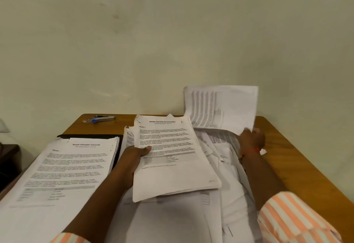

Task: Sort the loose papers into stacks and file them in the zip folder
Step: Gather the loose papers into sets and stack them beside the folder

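The head camera looks down at a brown table (298,166) full of papers. The left hand (134,156) holds a small stack (172,166) up off the mess. Its thumb lies on top of the first page and its other fingers are hidden under the stack. The right hand (251,140) pinches the corner of one sheet (226,106) and holds it up, so the sheet stands in the air above that hand. The sheet is blurry, so its words cannot be read. Under both hands and between them lies the loose pile (228,168), with pages pointing every way. To the left of the left hand lies a neat stack (63,170). It rests on the black zip folder (90,136), and only the folder's far edge peeks out. Far beyond the left hand sits a stapler (105,118) near the wall. This looks like the sorting step: one sheet is picked out and needs a home. Next, the person likely has to read the top of that sheet, see which stack it matches, and lay it flat there with the edges lined up. Many loose pages are left, so the filing looks a long way off.
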A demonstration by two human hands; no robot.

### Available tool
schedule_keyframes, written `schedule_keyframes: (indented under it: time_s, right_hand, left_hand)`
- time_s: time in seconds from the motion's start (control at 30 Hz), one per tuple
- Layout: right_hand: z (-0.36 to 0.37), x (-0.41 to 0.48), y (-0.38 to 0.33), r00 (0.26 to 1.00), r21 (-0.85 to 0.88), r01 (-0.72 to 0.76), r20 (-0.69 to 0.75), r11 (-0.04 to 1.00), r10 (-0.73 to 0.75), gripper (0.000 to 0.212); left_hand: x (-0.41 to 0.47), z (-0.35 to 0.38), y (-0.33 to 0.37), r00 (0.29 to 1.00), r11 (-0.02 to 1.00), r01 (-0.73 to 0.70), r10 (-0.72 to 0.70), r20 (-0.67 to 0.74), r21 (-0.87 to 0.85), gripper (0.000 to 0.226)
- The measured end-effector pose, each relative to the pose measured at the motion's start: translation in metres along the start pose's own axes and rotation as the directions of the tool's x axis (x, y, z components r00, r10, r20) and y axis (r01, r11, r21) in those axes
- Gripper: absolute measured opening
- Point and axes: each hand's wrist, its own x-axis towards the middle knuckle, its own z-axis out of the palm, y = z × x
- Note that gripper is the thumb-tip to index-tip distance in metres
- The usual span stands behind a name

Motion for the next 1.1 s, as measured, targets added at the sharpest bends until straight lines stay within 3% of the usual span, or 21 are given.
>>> schedule_keyframes:
  time_s: [0.13,0.23,0.4,0.47,0.57,0.8,1.1]
  right_hand:
    - [-0.016,-0.038,0.009,0.986,0.387,-0.169,0.054,0.907,0.160,0.022]
    - [-0.019,-0.070,0.016,0.964,0.483,-0.260,0.174,0.836,0.200,0.024]
    - [-0.016,-0.122,0.020,0.866,0.414,-0.357,0.482,0.837,0.131,0.025]
    - [-0.014,-0.139,0.023,0.821,0.320,-0.285,0.568,0.903,0.058,0.028]
    - [-0.005,-0.158,0.030,0.779,0.170,-0.113,0.627,0.979,-0.019,0.027]
    - [0.004,-0.175,0.041,0.690,0.170,-0.170,0.724,0.971,-0.006,0.030]
    - [0.007,-0.177,0.051,0.613,0.183,-0.090,0.785,0.979,-0.091,0.044]
  left_hand:
    - [0.002,-0.001,-0.002,0.999,0.999,-0.031,0.031,-0.018,-0.041,0.029]
    - [0.004,0.000,-0.006,0.996,0.996,-0.075,0.073,-0.049,-0.043,0.032]
    - [0.000,0.007,-0.008,0.974,0.979,-0.202,0.202,-0.101,0.010,0.028]
    - [-0.001,0.010,-0.007,0.959,0.966,-0.256,0.257,-0.116,0.021,0.028]
    - [-0.005,0.013,-0.004,0.937,0.947,-0.320,0.320,-0.137,0.026,0.026]
    - [-0.009,0.014,-0.002,0.928,0.937,-0.348,0.349,-0.129,0.030,0.028]
    - [-0.010,0.014,-0.001,0.918,0.928,-0.372,0.373,-0.131,0.036,0.031]
